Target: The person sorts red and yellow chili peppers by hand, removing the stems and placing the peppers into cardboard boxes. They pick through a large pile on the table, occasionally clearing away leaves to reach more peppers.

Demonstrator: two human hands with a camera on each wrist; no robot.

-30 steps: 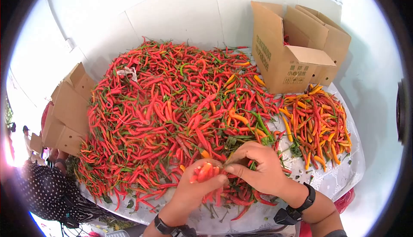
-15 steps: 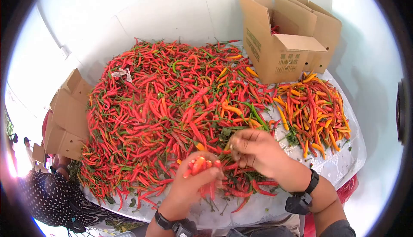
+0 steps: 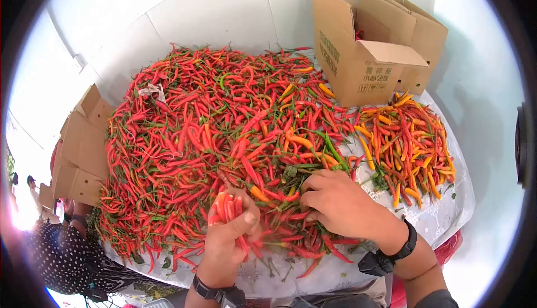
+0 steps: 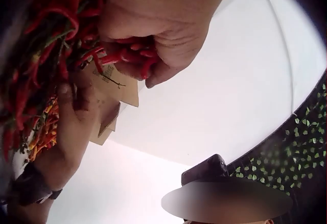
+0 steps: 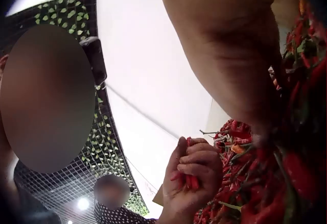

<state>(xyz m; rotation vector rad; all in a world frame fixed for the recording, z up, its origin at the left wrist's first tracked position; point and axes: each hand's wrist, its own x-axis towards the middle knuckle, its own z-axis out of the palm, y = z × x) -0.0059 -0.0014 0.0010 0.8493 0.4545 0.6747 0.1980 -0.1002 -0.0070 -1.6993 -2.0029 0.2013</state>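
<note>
In the head view my left hand point(image 3: 226, 243) grips a small bunch of red chili peppers point(image 3: 229, 207), their pale stemless ends pointing up. The left wrist view shows red peppers point(image 4: 135, 55) poking out between its fingers and thumb. My right hand point(image 3: 347, 204) is at the near right part of a large heap of chili peppers point(image 3: 184, 118), mostly red with green stems. Its fingers reach down among the peppers, and their tips are largely hidden; I cannot tell whether they pinch one. Beside it lie dark wilted leaves point(image 3: 289, 174).
A smaller pile of orange and red chilies point(image 3: 414, 151) lies at the right on the white-covered table point(image 3: 447, 218). Behind it stands an open cardboard box point(image 3: 358, 79). Another cardboard box point(image 3: 84, 146) leans at the left, near a person in dotted clothing point(image 3: 56, 257).
My hands have parted: the left moved left with its bunch of peppers, and the right, earlier close to the left hand, came away and down into the heap.
</note>
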